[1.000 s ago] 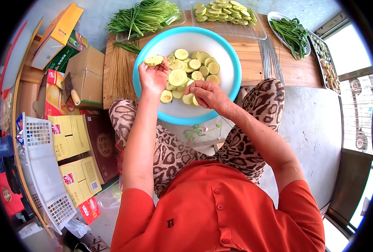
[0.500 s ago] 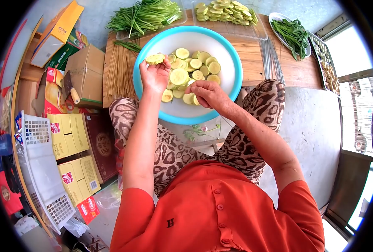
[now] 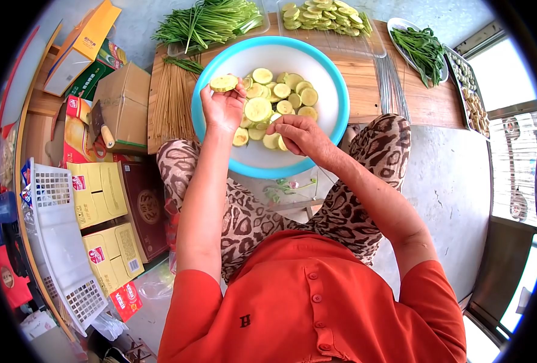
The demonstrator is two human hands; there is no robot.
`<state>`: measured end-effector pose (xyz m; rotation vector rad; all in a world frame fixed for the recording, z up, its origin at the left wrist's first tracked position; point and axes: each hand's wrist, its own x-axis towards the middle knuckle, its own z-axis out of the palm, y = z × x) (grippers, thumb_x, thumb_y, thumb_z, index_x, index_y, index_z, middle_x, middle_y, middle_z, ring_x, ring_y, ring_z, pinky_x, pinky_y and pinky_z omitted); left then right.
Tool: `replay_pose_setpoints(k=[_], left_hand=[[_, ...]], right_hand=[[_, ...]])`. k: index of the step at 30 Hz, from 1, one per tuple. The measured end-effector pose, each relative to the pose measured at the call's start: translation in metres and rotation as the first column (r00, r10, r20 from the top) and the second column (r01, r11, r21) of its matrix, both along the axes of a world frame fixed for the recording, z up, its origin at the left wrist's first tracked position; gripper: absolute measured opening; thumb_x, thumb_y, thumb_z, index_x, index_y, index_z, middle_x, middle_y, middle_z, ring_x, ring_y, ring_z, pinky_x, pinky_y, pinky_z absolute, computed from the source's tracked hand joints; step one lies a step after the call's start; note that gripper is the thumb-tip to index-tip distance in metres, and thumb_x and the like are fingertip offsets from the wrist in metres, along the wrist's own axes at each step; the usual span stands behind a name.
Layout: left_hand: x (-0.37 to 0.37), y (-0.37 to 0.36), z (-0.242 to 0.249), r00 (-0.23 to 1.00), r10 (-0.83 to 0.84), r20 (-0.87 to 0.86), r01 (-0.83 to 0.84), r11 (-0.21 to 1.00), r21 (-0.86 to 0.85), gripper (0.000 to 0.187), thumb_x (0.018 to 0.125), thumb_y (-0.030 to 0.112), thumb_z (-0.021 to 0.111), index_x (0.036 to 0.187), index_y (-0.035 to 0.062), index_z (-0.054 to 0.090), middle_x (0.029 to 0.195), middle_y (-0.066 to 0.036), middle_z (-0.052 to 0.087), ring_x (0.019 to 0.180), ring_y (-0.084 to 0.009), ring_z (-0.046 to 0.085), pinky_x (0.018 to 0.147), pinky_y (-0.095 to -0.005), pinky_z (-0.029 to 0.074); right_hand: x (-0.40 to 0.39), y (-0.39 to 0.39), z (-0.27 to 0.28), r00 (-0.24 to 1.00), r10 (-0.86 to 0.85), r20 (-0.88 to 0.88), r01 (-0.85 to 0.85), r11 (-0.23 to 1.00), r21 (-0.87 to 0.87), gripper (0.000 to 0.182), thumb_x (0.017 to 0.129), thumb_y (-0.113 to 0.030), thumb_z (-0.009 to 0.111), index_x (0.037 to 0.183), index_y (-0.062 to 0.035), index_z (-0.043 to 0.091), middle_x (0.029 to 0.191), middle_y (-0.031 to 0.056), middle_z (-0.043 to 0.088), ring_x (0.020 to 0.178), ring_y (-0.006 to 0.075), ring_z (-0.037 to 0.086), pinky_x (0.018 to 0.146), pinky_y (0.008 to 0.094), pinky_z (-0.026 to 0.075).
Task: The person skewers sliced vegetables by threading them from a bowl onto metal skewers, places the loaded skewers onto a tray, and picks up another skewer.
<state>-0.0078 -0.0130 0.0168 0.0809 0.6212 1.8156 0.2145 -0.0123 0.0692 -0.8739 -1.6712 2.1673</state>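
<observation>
Barely anything shifts: I see the bowl [image 3: 335,91] steady, my left hand [image 3: 223,109] still pinching a zucchini slice [image 3: 224,82] above its fingertips, my right hand [image 3: 302,134] clenched among slices [image 3: 280,92] just beyond; what it holds I cannot tell.

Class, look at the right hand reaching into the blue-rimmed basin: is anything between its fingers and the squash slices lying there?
Nothing visible does. The right hand rests directly on the squash slices inside the blue-rimmed basin, its fingertips touching the near ones. The left hand holds one slice up at the left, clear of the right hand.
</observation>
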Motion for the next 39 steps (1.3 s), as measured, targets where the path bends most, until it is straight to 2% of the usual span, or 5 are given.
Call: replay_pose_setpoints(k=[4,19,29,32,39], left_hand=[[-0.002,-0.001,-0.003,1.0,-0.017,-0.001,0.017,0.997,0.069,0.046,0.084,0.034,0.048,0.105,-0.0064,0.056,0.099,-0.019,0.056,0.079,-0.0235,0.054,0.076,-0.0319,0.048],[0.009,0.0,0.003,0.986,-0.091,-0.14,0.109,0.986,0.126,0.044,0.085,0.034,0.04,0.107,-0.0013,0.056,0.095,-0.015,0.057,0.076,-0.022,0.054,0.073,-0.0324,0.047],[0.027,0.0,0.008,0.987,-0.089,-0.132,0.092,0.996,0.019,0.043,0.085,0.034,0.039,0.107,0.0008,0.056,0.088,-0.014,0.06,0.08,-0.0251,0.057,0.077,-0.0374,0.049],[0.027,-0.001,0.01,0.982,-0.128,-0.14,0.138,0.988,0.066,0.043,0.085,0.033,0.038,0.107,0.0003,0.055,0.089,-0.015,0.061,0.082,-0.0265,0.059,0.079,-0.04,0.049],[0.027,0.002,0.012,0.998,-0.052,-0.047,0.058,0.99,0.127,0.041,0.086,0.033,0.036,0.103,0.0003,0.056,0.084,-0.014,0.06,0.077,-0.0265,0.059,0.08,-0.0426,0.049]], right_hand=[[0.001,0.0,0.003,1.0,0.003,0.005,-0.003,1.0,-0.022,0.022,0.097,-0.019,0.044,0.098,-0.0042,0.061,0.051,-0.0057,0.036,0.042,0.0037,0.029,0.041,0.0214,0.02],[0.0,0.0,0.003,1.0,-0.01,-0.016,0.008,0.996,-0.093,0.022,0.096,-0.018,0.044,0.096,-0.0036,0.061,0.051,-0.005,0.038,0.042,0.0041,0.03,0.04,0.0221,0.02],[-0.006,-0.001,-0.003,0.998,-0.057,-0.041,0.054,0.996,-0.073,0.024,0.098,-0.02,0.043,0.098,-0.0042,0.06,0.052,-0.0056,0.035,0.043,0.0041,0.029,0.041,0.0219,0.02],[-0.01,-0.003,-0.01,0.996,-0.08,-0.048,0.077,0.996,-0.053,0.023,0.098,-0.019,0.043,0.098,-0.0044,0.061,0.052,-0.0059,0.035,0.043,0.004,0.029,0.041,0.0219,0.021],[-0.019,-0.007,-0.011,0.996,-0.089,-0.016,0.089,0.996,-0.027,0.022,0.099,-0.019,0.044,0.101,-0.0042,0.061,0.053,-0.0056,0.037,0.045,0.0041,0.031,0.042,0.0213,0.023]])
